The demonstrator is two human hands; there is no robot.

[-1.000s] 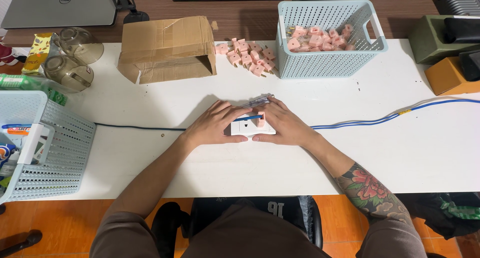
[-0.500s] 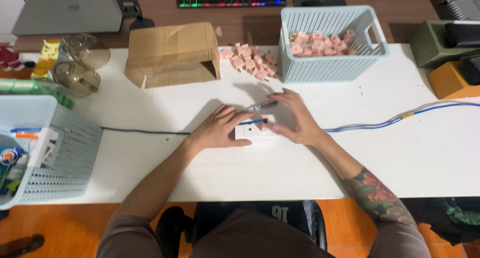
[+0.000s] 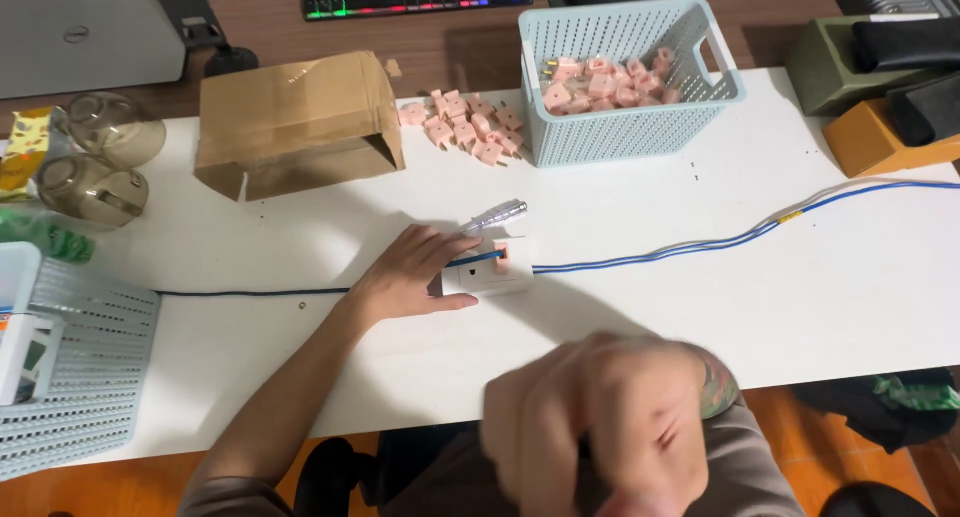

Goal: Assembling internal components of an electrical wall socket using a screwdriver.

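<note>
My left hand (image 3: pixel 412 274) lies flat on the white table, its fingers pressing the left side of a small white socket box (image 3: pixel 492 267) with a pink plug in it. A blue cable (image 3: pixel 680 249) runs through the box across the table. A slim silver tester pen (image 3: pixel 494 217) lies just behind the box. My right hand (image 3: pixel 590 427) is raised close to the camera, blurred, fingers curled; whether it holds anything cannot be made out.
A light blue basket (image 3: pixel 640 127) holds several pink plugs, with more pink plugs (image 3: pixel 465 127) loose beside it. An open cardboard box (image 3: pixel 297 122) lies at the back left. Two glass jars (image 3: pixel 100 162) and a white basket (image 3: pixel 75 377) sit at left.
My right hand has left the socket box and lifted toward the camera. The left hand stays on the box. The view has shifted slightly.
</note>
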